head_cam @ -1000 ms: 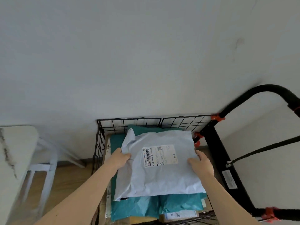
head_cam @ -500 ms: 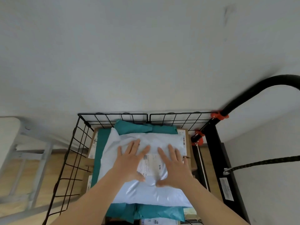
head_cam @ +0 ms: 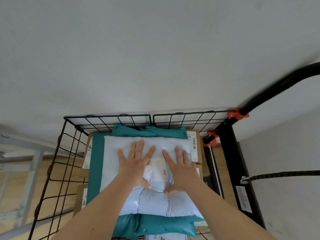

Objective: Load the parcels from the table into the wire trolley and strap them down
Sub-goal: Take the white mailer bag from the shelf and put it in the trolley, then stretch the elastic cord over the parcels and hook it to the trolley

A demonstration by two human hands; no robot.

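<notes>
Atop teal parcels (head_cam: 162, 224), crinkled pale-blue mailer (head_cam: 121, 153) bears a white label (head_cam: 158, 169).

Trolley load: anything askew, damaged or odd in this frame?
Nothing stands out. The pale mailer lies flat on the teal bags inside the trolley, a little crumpled near its label, with both hands, left and right, pressing it down. The cord at right is not yet across the load.
</notes>
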